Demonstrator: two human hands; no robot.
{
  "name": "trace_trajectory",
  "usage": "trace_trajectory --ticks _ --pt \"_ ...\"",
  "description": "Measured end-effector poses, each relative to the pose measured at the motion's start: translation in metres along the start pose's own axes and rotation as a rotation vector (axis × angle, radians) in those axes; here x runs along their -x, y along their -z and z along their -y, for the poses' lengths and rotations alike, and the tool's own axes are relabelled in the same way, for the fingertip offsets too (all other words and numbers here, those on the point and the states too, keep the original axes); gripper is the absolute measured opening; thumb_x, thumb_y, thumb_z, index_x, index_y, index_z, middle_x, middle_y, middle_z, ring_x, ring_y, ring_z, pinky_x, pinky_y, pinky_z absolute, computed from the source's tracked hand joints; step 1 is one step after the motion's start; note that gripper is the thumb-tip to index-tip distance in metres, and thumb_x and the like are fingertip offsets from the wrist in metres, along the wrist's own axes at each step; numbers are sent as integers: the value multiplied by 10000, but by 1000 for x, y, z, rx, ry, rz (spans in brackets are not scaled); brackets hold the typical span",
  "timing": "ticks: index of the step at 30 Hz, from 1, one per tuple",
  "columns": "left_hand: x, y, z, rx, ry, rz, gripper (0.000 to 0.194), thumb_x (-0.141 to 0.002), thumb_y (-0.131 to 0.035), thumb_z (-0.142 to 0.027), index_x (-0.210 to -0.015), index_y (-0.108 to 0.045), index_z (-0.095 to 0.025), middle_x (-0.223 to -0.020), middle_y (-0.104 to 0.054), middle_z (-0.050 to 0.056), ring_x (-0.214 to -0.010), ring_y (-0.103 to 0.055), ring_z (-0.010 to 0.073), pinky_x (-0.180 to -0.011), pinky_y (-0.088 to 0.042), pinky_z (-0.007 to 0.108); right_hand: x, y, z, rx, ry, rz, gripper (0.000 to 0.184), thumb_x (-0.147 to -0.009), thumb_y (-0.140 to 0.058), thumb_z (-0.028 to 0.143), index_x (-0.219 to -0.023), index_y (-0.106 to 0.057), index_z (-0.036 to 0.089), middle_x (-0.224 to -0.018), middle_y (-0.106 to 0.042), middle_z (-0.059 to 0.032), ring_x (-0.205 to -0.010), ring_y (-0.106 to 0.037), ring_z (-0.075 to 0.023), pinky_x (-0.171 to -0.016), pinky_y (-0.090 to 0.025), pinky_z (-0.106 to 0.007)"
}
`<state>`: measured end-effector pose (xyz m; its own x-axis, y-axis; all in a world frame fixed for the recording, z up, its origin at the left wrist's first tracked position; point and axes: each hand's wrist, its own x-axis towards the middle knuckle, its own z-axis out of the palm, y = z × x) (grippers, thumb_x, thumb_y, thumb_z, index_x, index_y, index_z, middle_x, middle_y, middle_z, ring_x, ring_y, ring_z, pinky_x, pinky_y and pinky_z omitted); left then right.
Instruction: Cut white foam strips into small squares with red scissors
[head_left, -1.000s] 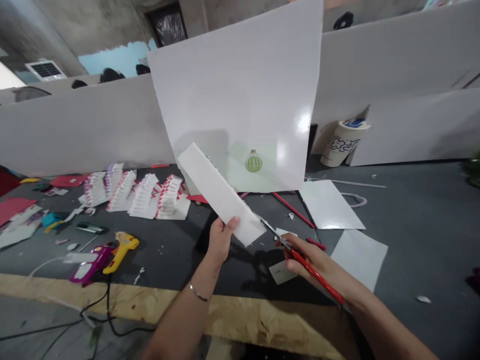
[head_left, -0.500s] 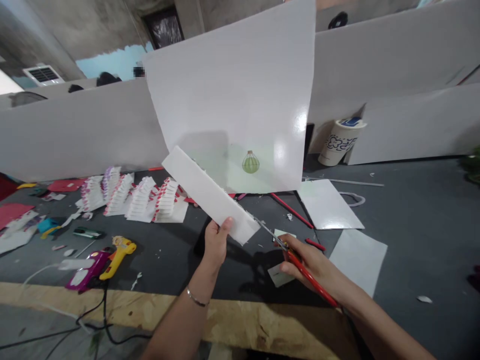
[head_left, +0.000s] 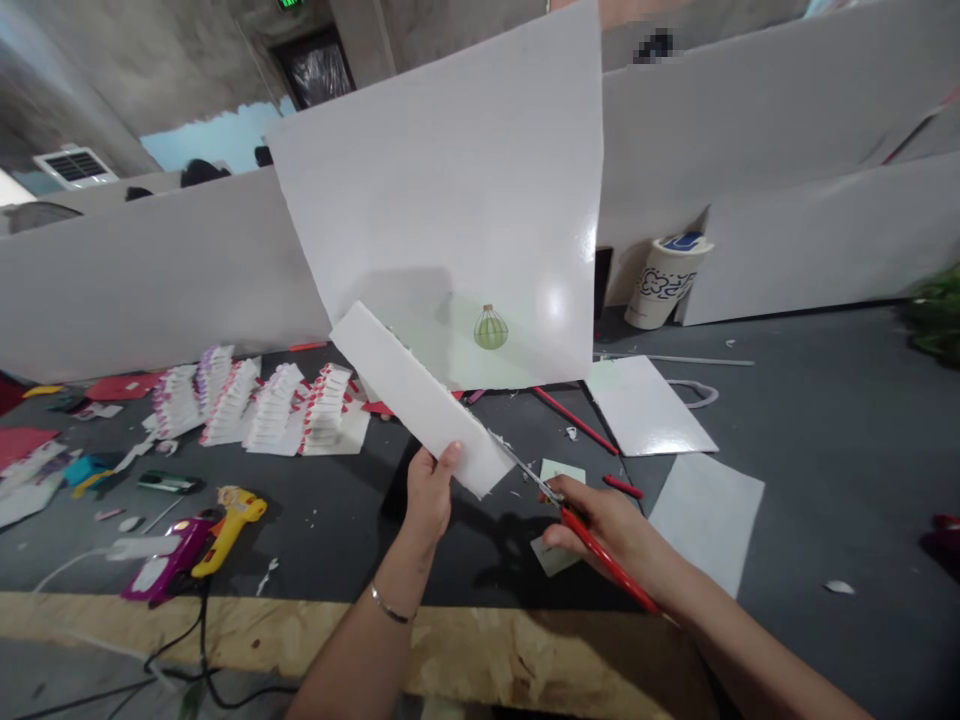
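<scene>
Nearest, the forearms run out of view at the bottom, a bracelet (head_left: 391,604) circling the left wrist. The left hand (head_left: 429,495) grasps a white board strip (head_left: 420,390) near its lower end; the thumb lies on the near face, the other fingers mostly hidden behind. The strip slants up and leftward from that grip, well above the dark tabletop (head_left: 817,440).

The right hand (head_left: 611,525) grasps red-handled scissors (head_left: 598,549), fingers wrapped around the handles and partly out of sight. The blade tips meet the strip's rough right edge, just right of the left thumb; whether they bite into it is too fine to tell.

A pale card (head_left: 553,555) is partly covered by the right hand, and a black object (head_left: 398,490) behind the left hand is hard to identify. Farther back, the strip overlaps a large white board (head_left: 450,180) bearing a green balloon picture (head_left: 490,328).
</scene>
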<state>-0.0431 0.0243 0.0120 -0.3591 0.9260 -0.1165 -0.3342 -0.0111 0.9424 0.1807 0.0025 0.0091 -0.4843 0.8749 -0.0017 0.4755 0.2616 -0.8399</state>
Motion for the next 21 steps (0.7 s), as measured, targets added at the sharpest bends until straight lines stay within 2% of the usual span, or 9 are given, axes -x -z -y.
trace_trajectory --ticks 7,11,15,21 --pt "5 0 10 -60 59 98 467 -583 -826 -442 -881 -714 -100 -876 -746 94 -790 -668 196 -760 -504 284 -2 2 9 20 23 -1 607 -768 -440 788 -976 -507 221 -604 -451 54 -545 -433 -143 -536 -356 -238" --pt "8 -2 11 -56 69 97 483 -586 -819 -452 -893 -713 -94 -873 -745 101 -776 -669 205 -765 -512 309 -2 1 10 43 -8 -22 624 -763 -388 817 -929 -519 230 -551 -418 65 -503 -382 -135 -516 -336 -237" --pt "9 -3 10 -49 63 95 493 -577 -821 -451 -898 -714 -93 -858 -743 102 -776 -670 216 -770 -520 329 -2 -5 4 49 13 -52 626 -753 -424 810 -954 -539 229 -534 -402 73 -501 -371 -134 -522 -342 -235" --pt "12 -3 17 -70 100 160 479 -590 -818 -442 -896 -712 -90 -862 -743 100 -760 -666 209 -753 -524 327 -5 -7 6 31 57 -64 597 -773 -473 761 -1000 -495 210 -702 -535 17 -603 -482 -155 -598 -404 -250"
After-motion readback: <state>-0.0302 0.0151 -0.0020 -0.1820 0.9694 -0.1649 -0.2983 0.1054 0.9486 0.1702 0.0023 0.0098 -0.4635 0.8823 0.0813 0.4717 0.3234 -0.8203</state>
